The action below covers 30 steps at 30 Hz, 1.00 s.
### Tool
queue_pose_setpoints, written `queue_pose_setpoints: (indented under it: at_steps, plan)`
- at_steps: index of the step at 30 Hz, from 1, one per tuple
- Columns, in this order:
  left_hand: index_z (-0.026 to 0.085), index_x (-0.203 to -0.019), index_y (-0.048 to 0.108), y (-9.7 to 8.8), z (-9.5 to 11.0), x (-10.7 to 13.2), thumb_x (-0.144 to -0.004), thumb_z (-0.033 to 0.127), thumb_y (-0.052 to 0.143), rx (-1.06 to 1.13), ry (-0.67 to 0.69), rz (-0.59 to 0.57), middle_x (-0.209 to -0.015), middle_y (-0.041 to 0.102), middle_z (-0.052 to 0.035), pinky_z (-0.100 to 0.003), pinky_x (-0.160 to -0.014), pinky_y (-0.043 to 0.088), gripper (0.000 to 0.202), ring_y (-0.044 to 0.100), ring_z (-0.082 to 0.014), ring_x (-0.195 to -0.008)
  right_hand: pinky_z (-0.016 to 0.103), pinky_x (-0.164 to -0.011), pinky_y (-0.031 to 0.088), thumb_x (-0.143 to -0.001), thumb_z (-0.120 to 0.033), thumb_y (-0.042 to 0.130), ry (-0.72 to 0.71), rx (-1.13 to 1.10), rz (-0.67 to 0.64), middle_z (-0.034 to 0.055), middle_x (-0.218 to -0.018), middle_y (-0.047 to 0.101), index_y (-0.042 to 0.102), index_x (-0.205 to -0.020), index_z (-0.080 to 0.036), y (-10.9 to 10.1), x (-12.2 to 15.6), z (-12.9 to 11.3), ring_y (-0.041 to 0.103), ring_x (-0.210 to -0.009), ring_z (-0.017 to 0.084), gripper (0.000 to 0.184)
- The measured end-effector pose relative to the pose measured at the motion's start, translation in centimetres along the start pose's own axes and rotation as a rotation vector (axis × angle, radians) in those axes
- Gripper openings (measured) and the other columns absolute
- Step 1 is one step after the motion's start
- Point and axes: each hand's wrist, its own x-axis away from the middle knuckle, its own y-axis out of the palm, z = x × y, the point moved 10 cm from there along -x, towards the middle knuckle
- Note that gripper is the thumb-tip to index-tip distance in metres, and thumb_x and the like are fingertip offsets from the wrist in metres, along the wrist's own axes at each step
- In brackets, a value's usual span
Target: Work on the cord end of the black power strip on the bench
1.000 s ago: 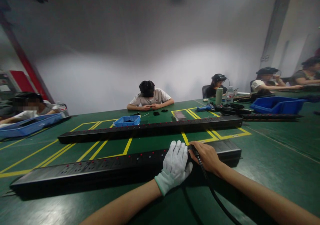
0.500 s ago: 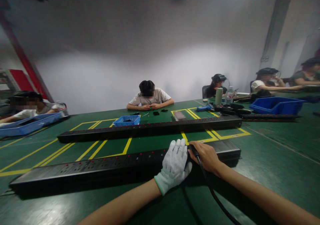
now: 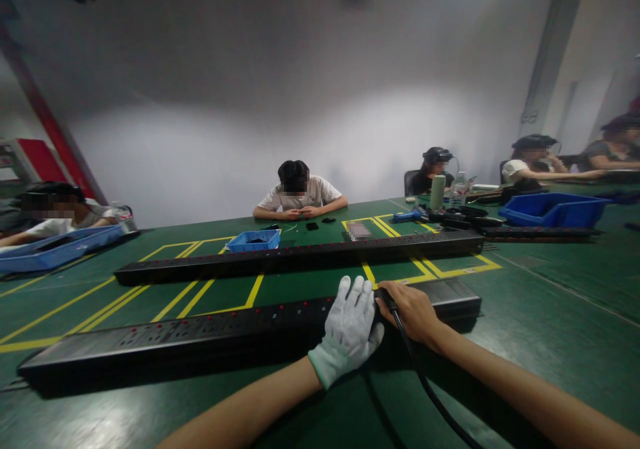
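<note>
A long black power strip (image 3: 200,334) with rows of sockets and small red dots lies across the near part of the table. My left hand (image 3: 351,329), in a white glove with a green cuff, rests flat on top of it, fingers stretched out. Just to its right, my bare right hand (image 3: 407,309) is closed around the plug end (image 3: 389,300) of a black cord, low against the strip. The plug's front is hidden by my hands. From there the cord (image 3: 423,376) runs down toward the bottom edge.
A second long power strip (image 3: 300,257) lies farther back, parallel. Behind it are a small blue tray (image 3: 254,241) and a blue tool (image 3: 409,216). Blue bins (image 3: 553,210) stand right and left. Yellow tape (image 3: 255,291) marks the green table. Several people sit around it.
The gloved fingers of my left hand have spread slightly. My right hand and the plug end stay in place.
</note>
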Motion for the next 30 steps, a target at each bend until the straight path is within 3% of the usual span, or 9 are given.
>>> queue_pose_setpoints:
  at_steps: [12, 24, 30]
  plan:
    - [0.003, -0.124, 0.050, -0.09, 0.11, 0.19, -0.084, 0.037, 0.046, 0.004, 0.013, 0.023, -0.130, 0.050, -0.0185, -0.057, -0.109, 0.023, 0.053, 0.031, -0.0344, -0.130, 0.028, -0.068, 0.045, -0.090, -0.031, 0.042, -0.003, -0.004, -0.007, 0.0077, -0.086, 0.066, 0.054, -0.102, -0.016, -0.15, -0.13, -0.14, 0.063, -0.075, 0.019, 0.023]
    - [0.004, -0.120, 0.052, -0.41, 0.17, 0.23, -0.084, 0.035, 0.045, 0.012, 0.025, 0.039, -0.125, 0.053, -0.0194, -0.057, -0.108, 0.028, 0.048, 0.035, -0.0333, -0.129, 0.027, -0.070, 0.047, -0.090, -0.028, 0.044, 0.000, -0.033, -0.053, 0.0066, -0.096, 0.067, 0.052, -0.119, -0.020, 0.13, -0.18, -0.03, 0.064, -0.080, 0.018, 0.031]
    - [0.003, -0.120, 0.053, -0.36, 0.20, 0.30, -0.084, 0.034, 0.046, 0.026, 0.025, 0.044, -0.124, 0.054, -0.0197, -0.056, -0.108, 0.029, 0.048, 0.036, -0.0330, -0.128, 0.028, -0.072, 0.047, -0.090, -0.029, 0.043, -0.001, -0.039, -0.054, 0.0074, -0.098, 0.066, 0.052, -0.117, -0.019, 0.17, -0.15, 0.03, 0.064, -0.083, 0.019, 0.030]
